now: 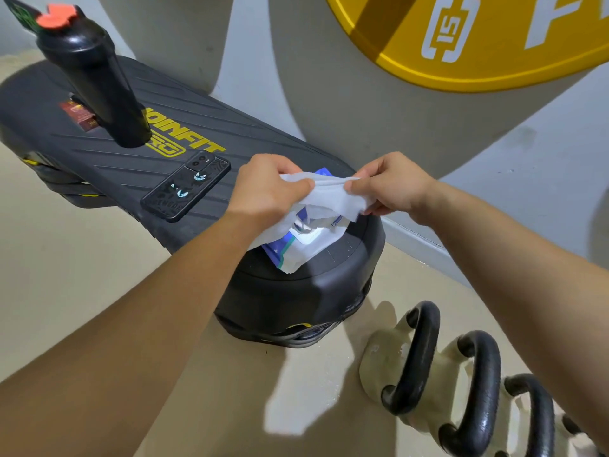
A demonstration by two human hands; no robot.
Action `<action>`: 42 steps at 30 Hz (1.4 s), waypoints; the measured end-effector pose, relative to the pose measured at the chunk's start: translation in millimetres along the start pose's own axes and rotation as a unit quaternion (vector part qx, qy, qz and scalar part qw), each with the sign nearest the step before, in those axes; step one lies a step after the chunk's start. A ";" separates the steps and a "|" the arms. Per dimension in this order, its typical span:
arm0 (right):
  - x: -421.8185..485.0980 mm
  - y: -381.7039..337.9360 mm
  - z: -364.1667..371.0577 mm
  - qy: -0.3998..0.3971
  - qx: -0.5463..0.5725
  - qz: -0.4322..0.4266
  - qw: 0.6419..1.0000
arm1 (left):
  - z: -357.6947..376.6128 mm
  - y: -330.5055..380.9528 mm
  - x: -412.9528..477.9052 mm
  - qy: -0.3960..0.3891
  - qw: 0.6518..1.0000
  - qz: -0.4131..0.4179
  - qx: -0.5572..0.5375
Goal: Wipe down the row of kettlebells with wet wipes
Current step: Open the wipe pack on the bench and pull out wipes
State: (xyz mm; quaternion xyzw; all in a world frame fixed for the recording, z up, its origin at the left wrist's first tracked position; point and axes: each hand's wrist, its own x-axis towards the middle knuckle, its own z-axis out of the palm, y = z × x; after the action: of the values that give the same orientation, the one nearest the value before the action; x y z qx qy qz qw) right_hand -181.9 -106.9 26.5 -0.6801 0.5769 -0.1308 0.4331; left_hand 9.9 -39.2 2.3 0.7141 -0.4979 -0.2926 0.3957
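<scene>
A white wet wipe [333,197] is stretched between my two hands. My left hand [267,186] pinches its left edge and my right hand [392,186] pinches its right edge, both above the black step platform. Right under the wipe lies the blue and white wet wipe pack [304,240], its lid open, on the platform's near end. Pale kettlebells with black handles [418,364] stand in a row on the floor at the lower right; the row runs off the frame's corner.
The black step platform [131,159] also carries a black phone [186,186], a black shaker bottle [95,84] with an orange cap and a small red box [79,115]. A yellow weight plate [478,44] leans against the grey wall. The floor [82,258] is beige.
</scene>
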 end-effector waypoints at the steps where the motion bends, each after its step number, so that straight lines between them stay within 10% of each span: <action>1: -1.2 -2.2 4.4 0.012 0.038 0.033 0.999 | 4.7 2.1 -1.9 0.002 1.000 0.012 -0.008; 8: -0.5 -16.3 18.9 -0.003 0.345 0.122 0.931 | 16.0 8.8 -8.8 -0.116 0.992 0.047 -0.011; 15: 16.9 -3.6 27.5 0.010 0.281 0.049 0.958 | -6.6 -14.5 15.6 -0.024 0.998 0.008 0.062; 21: 30.5 -0.8 57.2 0.017 0.003 0.046 0.999 | 13.4 -27.6 14.1 -0.232 0.939 0.009 0.252; 28: 37.0 9.6 79.1 0.014 -0.191 -0.037 0.981 | 13.4 -38.7 14.5 -0.195 0.895 0.066 0.396; 33: 40.1 15.9 85.0 0.032 -0.309 -0.081 0.947 | 15.6 -49.3 17.0 -0.209 0.897 0.106 0.374; 42: 32.5 3.1 62.6 -0.172 -0.221 -0.037 0.959 | 14.1 -56.2 24.0 -0.141 0.964 0.097 0.203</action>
State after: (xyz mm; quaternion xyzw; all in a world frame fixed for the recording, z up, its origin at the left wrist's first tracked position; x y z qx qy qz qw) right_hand -131.8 -108.6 -23.2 -0.7921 0.4825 0.1029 0.3595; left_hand 33.4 -54.9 -53.7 0.6793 -0.6645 -0.2433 0.1945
